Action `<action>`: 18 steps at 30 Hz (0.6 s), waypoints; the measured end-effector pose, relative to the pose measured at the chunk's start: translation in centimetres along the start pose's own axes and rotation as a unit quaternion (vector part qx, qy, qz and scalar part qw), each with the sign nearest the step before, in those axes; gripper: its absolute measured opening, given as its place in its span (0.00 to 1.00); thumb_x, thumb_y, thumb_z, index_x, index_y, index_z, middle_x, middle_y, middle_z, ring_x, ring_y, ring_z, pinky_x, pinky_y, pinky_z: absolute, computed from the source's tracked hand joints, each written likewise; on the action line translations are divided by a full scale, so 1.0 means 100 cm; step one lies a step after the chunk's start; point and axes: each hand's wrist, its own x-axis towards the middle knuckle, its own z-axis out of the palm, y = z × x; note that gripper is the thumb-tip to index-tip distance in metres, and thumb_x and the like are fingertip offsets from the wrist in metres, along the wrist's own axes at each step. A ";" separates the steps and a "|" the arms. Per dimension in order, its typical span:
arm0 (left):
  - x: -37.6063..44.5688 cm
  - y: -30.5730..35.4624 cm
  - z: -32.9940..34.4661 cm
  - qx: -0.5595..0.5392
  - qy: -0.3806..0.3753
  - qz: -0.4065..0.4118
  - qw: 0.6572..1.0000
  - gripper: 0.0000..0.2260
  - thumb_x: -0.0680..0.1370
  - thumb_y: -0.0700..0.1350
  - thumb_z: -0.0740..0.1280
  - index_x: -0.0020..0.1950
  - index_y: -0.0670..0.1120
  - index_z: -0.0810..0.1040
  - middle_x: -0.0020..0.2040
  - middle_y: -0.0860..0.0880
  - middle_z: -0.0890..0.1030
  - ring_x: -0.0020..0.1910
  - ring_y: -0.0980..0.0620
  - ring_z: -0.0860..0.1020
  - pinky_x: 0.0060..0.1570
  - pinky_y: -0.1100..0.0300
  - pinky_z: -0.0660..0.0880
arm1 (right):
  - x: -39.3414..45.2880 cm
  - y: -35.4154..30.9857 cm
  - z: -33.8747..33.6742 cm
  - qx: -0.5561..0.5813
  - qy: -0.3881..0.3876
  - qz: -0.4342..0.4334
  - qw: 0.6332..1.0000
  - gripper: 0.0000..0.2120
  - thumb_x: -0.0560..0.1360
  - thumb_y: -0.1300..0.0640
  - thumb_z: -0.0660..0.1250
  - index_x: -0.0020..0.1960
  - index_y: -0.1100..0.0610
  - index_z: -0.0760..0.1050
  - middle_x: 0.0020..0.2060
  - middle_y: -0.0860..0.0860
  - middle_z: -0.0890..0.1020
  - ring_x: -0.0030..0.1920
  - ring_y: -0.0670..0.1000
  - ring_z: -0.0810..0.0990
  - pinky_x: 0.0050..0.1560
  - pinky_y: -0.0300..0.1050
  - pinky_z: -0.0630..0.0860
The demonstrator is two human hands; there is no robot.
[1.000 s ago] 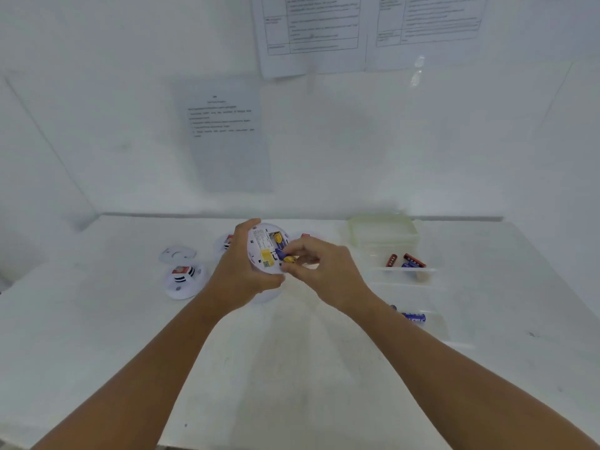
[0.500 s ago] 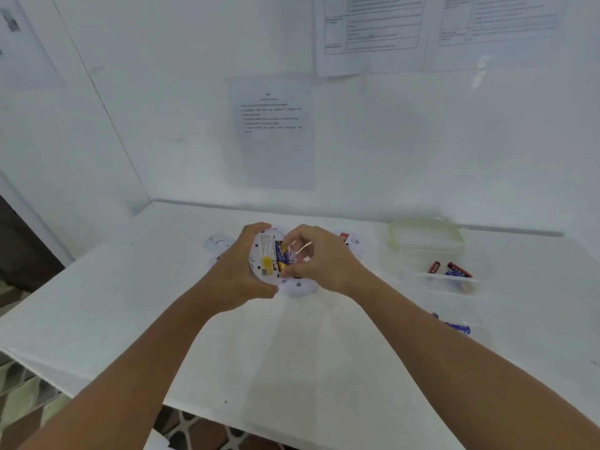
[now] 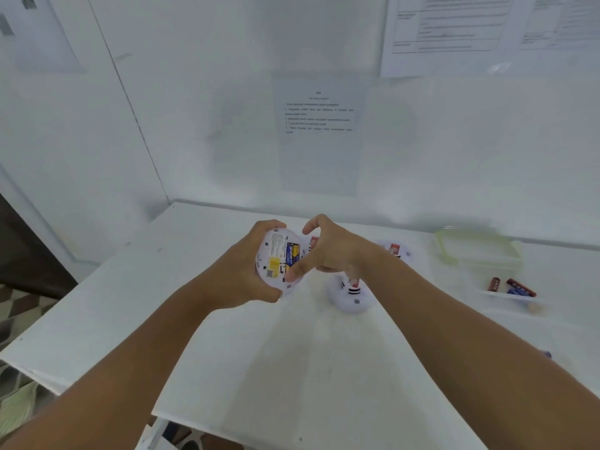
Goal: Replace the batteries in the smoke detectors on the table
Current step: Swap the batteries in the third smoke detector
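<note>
My left hand (image 3: 240, 271) grips a round white smoke detector (image 3: 276, 264) above the table, its back side turned toward me. A blue and yellow battery (image 3: 292, 253) sits in its open compartment next to a yellow label. My right hand (image 3: 328, 251) arches round the detector's right rim, with the thumb tip pressing just below the battery. A second white smoke detector (image 3: 352, 298) stands on the table right under my right wrist. Two more detectors (image 3: 394, 250) lie farther back, partly hidden by my right hand.
A clear box with a green-rimmed lid (image 3: 477, 251) stands at the back right. Before it, red batteries (image 3: 521, 286) lie in a clear tray. The white table (image 3: 246, 368) ends at the left and front over a tiled floor. Paper sheets hang on the wall.
The view has swung left. My right hand no longer pinches the battery; the battery lies in the compartment and the thumb presses beside it. The left hand keeps its hold.
</note>
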 end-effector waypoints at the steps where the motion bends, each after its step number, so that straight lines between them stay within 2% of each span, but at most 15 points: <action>1: -0.001 -0.006 -0.006 -0.003 -0.002 0.000 1.000 0.42 0.66 0.36 0.82 0.71 0.57 0.65 0.58 0.63 0.75 0.60 0.60 0.77 0.49 0.63 0.81 | 0.004 -0.005 0.006 0.002 0.003 0.003 1.000 0.46 0.56 0.58 0.89 0.65 0.47 0.66 0.55 0.53 0.80 0.54 0.52 0.81 0.42 0.43 0.79; 5: -0.003 -0.031 -0.030 -0.012 -0.011 -0.006 1.000 0.44 0.65 0.35 0.82 0.73 0.57 0.63 0.62 0.57 0.75 0.61 0.56 0.77 0.49 0.61 0.81 | 0.023 -0.016 0.031 -0.017 0.023 0.003 1.000 0.46 0.56 0.57 0.89 0.65 0.48 0.66 0.53 0.52 0.77 0.52 0.51 0.79 0.51 0.47 0.82; 8: 0.001 -0.049 -0.048 -0.024 0.010 -0.009 1.000 0.44 0.66 0.34 0.81 0.73 0.56 0.63 0.62 0.54 0.76 0.60 0.52 0.78 0.49 0.58 0.82 | 0.037 -0.024 0.046 -0.027 0.047 -0.019 0.998 0.44 0.58 0.54 0.88 0.66 0.48 0.65 0.52 0.52 0.76 0.50 0.49 0.78 0.45 0.44 0.76; 10: 0.005 -0.061 -0.060 -0.043 0.041 -0.015 0.998 0.44 0.66 0.32 0.81 0.73 0.56 0.63 0.61 0.54 0.76 0.59 0.52 0.79 0.50 0.56 0.83 | 0.047 -0.028 0.052 -0.003 0.070 -0.031 0.997 0.42 0.61 0.48 0.86 0.67 0.48 0.67 0.51 0.52 0.77 0.50 0.50 0.79 0.46 0.44 0.74; 12: 0.009 -0.076 -0.073 -0.058 0.068 -0.014 0.996 0.44 0.64 0.33 0.81 0.72 0.57 0.63 0.59 0.57 0.77 0.58 0.56 0.79 0.50 0.56 0.83 | 0.059 -0.032 0.056 0.022 0.088 -0.033 0.995 0.37 0.65 0.43 0.83 0.67 0.48 0.69 0.52 0.52 0.79 0.51 0.51 0.80 0.47 0.44 0.74; 14: 0.011 -0.092 -0.085 -0.059 0.082 -0.015 0.995 0.45 0.63 0.35 0.81 0.72 0.58 0.64 0.59 0.61 0.77 0.58 0.59 0.79 0.51 0.57 0.83 | 0.073 -0.031 0.058 0.010 0.112 -0.031 0.993 0.28 0.70 0.43 0.79 0.64 0.49 0.73 0.51 0.52 0.79 0.50 0.50 0.79 0.46 0.43 0.73; 16: 0.014 -0.106 -0.095 -0.062 0.087 -0.022 0.994 0.46 0.63 0.35 0.81 0.74 0.56 0.63 0.61 0.59 0.76 0.59 0.59 0.78 0.52 0.57 0.83 | 0.089 -0.027 0.059 -0.056 0.138 -0.035 0.988 0.20 0.74 0.46 0.77 0.62 0.51 0.77 0.48 0.50 0.80 0.49 0.49 0.79 0.43 0.40 0.71; 18: 0.016 -0.117 -0.103 -0.064 0.091 -0.025 0.993 0.46 0.64 0.33 0.82 0.75 0.55 0.63 0.62 0.58 0.75 0.60 0.60 0.77 0.52 0.60 0.82 | 0.106 -0.023 0.061 -0.147 0.138 -0.032 0.979 0.17 0.76 0.48 0.75 0.61 0.53 0.79 0.48 0.48 0.80 0.49 0.49 0.78 0.45 0.39 0.70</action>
